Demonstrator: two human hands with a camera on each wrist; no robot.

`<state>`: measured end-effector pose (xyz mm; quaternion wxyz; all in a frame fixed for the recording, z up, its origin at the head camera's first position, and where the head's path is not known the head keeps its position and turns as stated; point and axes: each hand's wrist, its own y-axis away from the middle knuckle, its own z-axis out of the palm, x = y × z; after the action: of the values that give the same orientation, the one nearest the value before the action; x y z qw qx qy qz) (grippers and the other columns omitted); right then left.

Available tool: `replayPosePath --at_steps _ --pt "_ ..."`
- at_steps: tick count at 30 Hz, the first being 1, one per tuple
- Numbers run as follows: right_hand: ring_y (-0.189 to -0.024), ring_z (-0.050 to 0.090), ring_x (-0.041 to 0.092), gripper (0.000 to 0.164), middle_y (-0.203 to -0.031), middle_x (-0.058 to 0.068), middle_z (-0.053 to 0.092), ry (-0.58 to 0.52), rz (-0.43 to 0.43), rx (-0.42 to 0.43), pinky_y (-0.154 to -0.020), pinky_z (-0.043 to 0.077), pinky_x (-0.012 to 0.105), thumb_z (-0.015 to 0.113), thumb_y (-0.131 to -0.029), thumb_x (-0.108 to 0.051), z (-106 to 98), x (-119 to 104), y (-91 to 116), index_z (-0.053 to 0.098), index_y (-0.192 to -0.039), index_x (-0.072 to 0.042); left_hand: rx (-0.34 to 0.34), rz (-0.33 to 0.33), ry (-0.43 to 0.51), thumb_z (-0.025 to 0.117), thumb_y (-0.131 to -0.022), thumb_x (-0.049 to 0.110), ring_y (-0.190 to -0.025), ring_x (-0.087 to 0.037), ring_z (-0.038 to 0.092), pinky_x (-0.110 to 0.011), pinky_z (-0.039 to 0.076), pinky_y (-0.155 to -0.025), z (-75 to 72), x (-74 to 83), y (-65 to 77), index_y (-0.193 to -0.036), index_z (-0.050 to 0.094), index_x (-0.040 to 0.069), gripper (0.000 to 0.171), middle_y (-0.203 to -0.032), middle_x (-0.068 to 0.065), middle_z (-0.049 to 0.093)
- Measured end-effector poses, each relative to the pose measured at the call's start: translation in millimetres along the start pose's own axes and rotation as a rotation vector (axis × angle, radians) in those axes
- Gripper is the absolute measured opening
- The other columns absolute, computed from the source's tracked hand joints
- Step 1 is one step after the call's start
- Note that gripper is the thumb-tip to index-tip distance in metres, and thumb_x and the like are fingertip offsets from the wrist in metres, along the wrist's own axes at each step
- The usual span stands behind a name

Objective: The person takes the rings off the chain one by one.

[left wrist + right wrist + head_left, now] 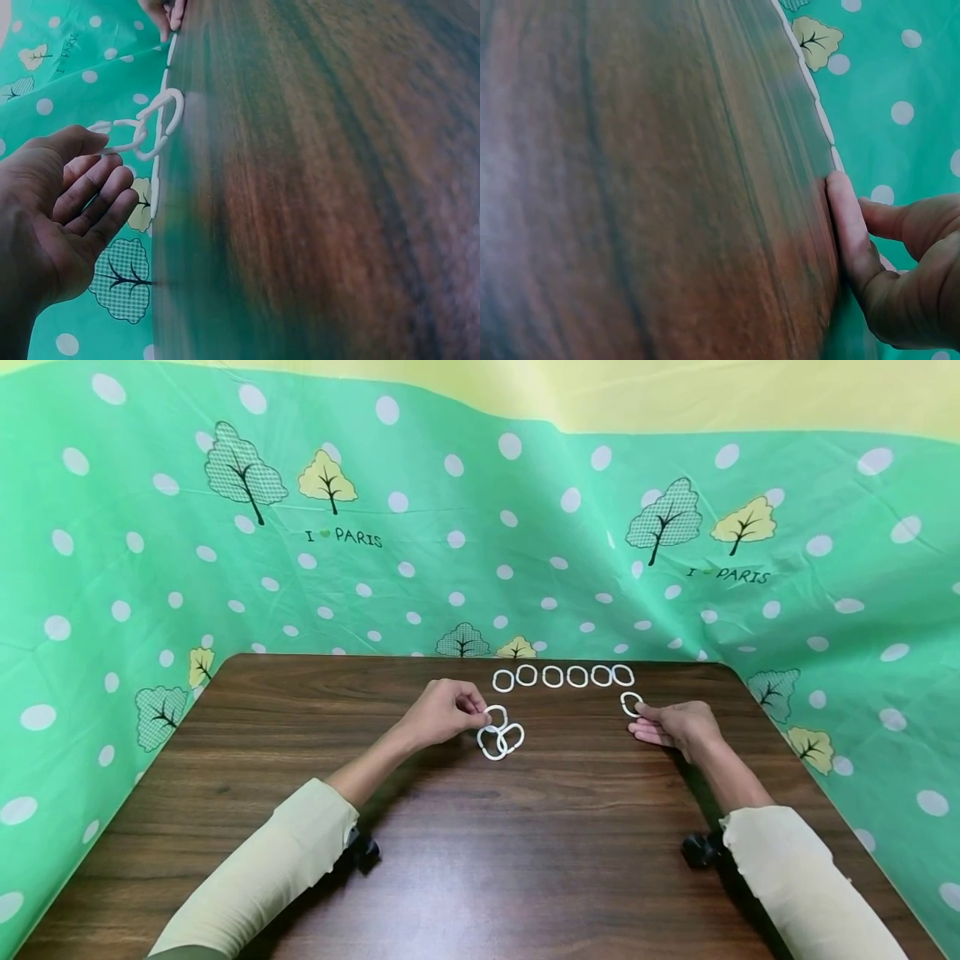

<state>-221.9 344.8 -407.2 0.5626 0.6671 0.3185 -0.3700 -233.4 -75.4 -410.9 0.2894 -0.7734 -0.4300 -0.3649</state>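
My left hand (447, 713) pinches one white plastic ring (504, 713) between thumb and fingertips. That ring is linked with two more white rings (491, 755), forming a small cluster. In the left wrist view the linked rings (178, 112) hang off the thumb and index finger, while the other fingers lie loosely bent. Small gaps show in some rings. To the right, my right hand (684, 727) pinches the near edge of a single white ring (624, 703) at the table. In the right wrist view this hand (900, 262) hides most of that ring.
Several white rings (552, 686) lie in a row near the far edge of the dark wooden table (480, 860). A green dotted cloth (420, 568) with printed trees hangs behind and beside the table. A black wrist camera (365, 850) sits under each sleeve.
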Motion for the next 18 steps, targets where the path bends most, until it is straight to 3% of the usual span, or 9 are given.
replayPosePath --at_steps 8,18 --pt "-0.071 0.083 0.01 0.018 -0.075 0.002 0.082 0.074 -0.103 0.023 -0.075 0.068 0.027 0.072 -0.112 -0.015 8.4 4.6 4.2 0.068 -0.114 0.002 0.021 0.006 0.048 0.089 -0.094 0.011 -0.079 -0.009 0.071 -0.025 0.054 -0.077 -4.8 3.3 -1.0 -0.093 0.081 0.011 0.008 -0.084 0.0 0.078" --pt "-0.073 0.082 0.006 0.037 -0.087 -0.002 0.08 0.235 -0.208 -0.041 -0.076 0.069 0.027 0.078 -0.109 -0.024 41.2 2.0 10.3 0.063 -0.125 0.006 0.033 0.016 0.069 0.089 -0.095 0.012 -0.082 -0.012 0.071 -0.026 0.055 -0.078 -11.0 13.9 -2.3 -0.096 0.082 0.009 0.007 -0.087 -0.002 0.079"
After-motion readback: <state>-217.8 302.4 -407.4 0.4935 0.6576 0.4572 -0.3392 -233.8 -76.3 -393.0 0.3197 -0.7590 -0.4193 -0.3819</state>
